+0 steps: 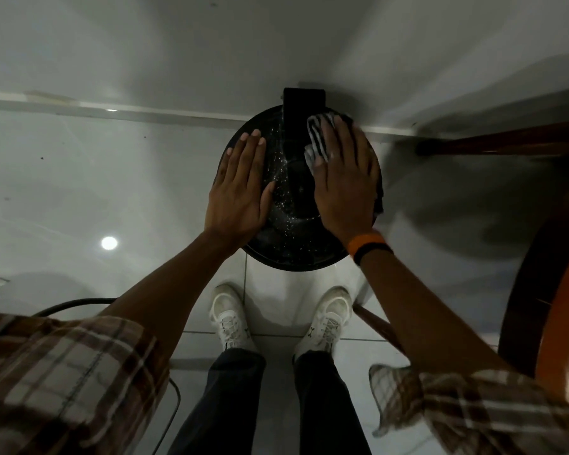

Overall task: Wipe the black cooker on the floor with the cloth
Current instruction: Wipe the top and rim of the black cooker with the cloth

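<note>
The round black cooker with its glossy, droplet-speckled lid (pixel 293 198) is sitting on the pale tiled floor (pixel 63 178), against the white wall base at its 12 o'clock and just ahead of the person's white trainers (pixel 230 320) at its 6 o'clock. The wiping step is under way, by my reading. The right hand (pixel 344 182) is lying flat, fingers together, pressing the striped grey-and-white cloth (pixel 317 139) onto the lid around 1 to 3 o'clock; the cloth is peeking out beyond the fingertips. The left hand (pixel 240 188) is resting open and flat at 9 o'clock, holding nothing, apparently steadying the cooker. Droplets are showing across the centre and 6 o'clock area, so the next move probably calls for sweeping the cloth over that wet middle.
</note>
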